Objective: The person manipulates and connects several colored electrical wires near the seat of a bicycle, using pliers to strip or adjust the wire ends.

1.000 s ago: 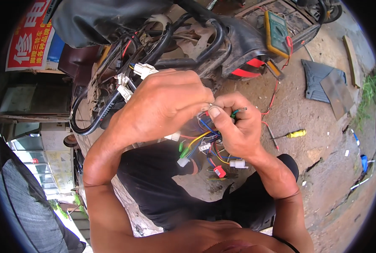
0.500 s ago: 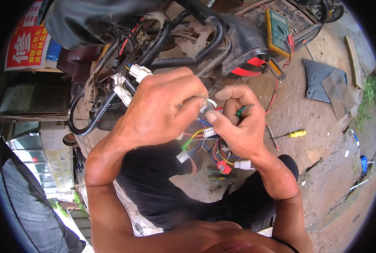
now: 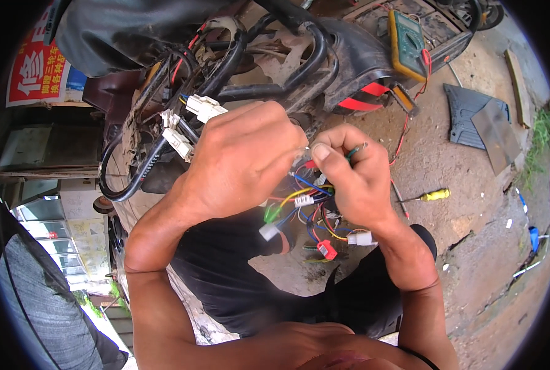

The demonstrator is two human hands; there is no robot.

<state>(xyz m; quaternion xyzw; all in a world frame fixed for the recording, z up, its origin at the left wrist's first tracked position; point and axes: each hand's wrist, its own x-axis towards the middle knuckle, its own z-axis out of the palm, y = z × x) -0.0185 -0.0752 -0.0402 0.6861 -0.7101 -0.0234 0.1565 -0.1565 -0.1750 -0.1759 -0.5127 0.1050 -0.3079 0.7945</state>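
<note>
My left hand [image 3: 244,160], knuckles up, is closed beside my right hand, its fingertips hiding most of what they pinch. A tiny pale tip shows between the two hands. My right hand [image 3: 354,176] is closed too, thumb pressed on the forefinger, with a green wire [image 3: 356,150] running through its curled fingers. Beneath the hands hangs a wiring bundle with blue, yellow and red wires. On it are a white connector [image 3: 304,200], a clear-white connector [image 3: 267,232], a red connector [image 3: 327,250] and another white connector [image 3: 360,238].
Ahead stands a stripped vehicle with a black tube frame [image 3: 275,89] and loose white connectors [image 3: 205,108]. A green-yellow multimeter [image 3: 407,43] rests on it, its red lead trailing down. On the ground lie a yellow-handled screwdriver [image 3: 435,195] and grey panels [image 3: 472,114].
The fingertips of both hands have drawn together, and the white piece between them is now mostly covered. My right thumb has moved up. The hanging connectors have shifted slightly.
</note>
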